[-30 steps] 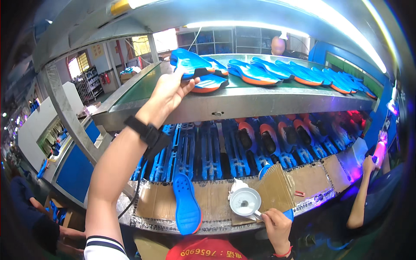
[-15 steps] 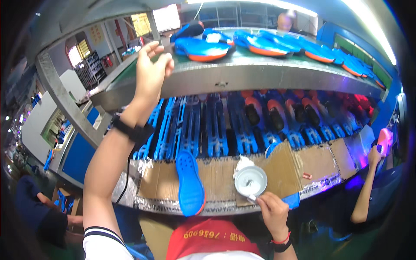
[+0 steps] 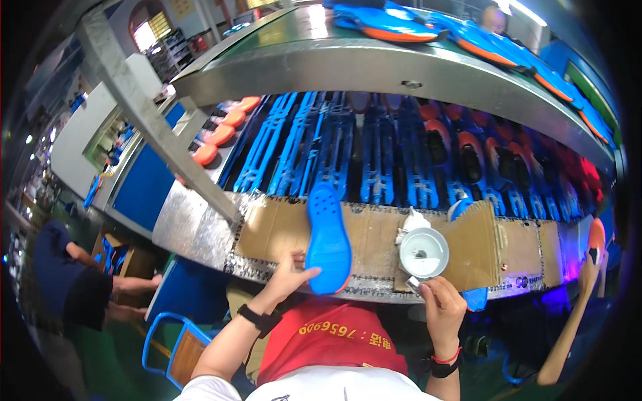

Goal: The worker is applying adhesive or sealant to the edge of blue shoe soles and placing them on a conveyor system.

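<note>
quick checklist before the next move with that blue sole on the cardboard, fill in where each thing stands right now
1. Left hand on the blue sole: ok, fingers touch its near end.
2. Sole lies flat on the cardboard: ok.
3. Right hand has its tool: ok, it grips a small handle beside the white cup.
4. Cup upright: ok, open side up.
5. What the cup holds: cannot tell.
6. Free blue holders on the conveyor behind the sole: ok, several stand empty.
</note>
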### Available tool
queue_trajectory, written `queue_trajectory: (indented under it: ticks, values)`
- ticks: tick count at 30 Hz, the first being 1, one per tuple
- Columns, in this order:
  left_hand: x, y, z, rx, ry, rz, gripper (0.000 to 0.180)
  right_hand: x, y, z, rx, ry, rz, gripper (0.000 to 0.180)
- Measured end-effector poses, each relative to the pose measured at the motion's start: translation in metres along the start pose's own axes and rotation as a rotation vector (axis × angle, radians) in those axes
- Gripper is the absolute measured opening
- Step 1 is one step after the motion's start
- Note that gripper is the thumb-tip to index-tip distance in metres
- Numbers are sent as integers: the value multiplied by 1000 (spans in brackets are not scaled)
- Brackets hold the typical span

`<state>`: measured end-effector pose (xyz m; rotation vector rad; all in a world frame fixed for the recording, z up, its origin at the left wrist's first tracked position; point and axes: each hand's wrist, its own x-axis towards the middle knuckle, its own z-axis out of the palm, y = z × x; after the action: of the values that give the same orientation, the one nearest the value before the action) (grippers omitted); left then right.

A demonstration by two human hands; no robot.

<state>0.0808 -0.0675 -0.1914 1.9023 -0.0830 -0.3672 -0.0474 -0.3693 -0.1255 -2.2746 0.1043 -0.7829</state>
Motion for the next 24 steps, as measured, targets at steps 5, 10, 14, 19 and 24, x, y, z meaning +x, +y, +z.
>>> queue_trajectory:
  ticks: [5, 10, 14, 19, 24]
  values:
    - [1, 45, -10, -966, -219, -268, 43, -1, 4, 2, -15, -18, 1, 12]
    - [-17, 85, 17, -769, -273, -82, 68, 2, -1, 4, -17, -27, -11, 12]
    - [-9, 72, 46, -585, -89, 246, 71, 12, -12, 6, 56, -47, -17, 11]
    - [-17, 87, 66, -520, 32, 334, 68, 24, -27, 8, 137, -36, -103, 15]
    - [-22, 89, 77, -330, 106, 445, 65, 27, -29, 16, 126, -82, -170, 16]
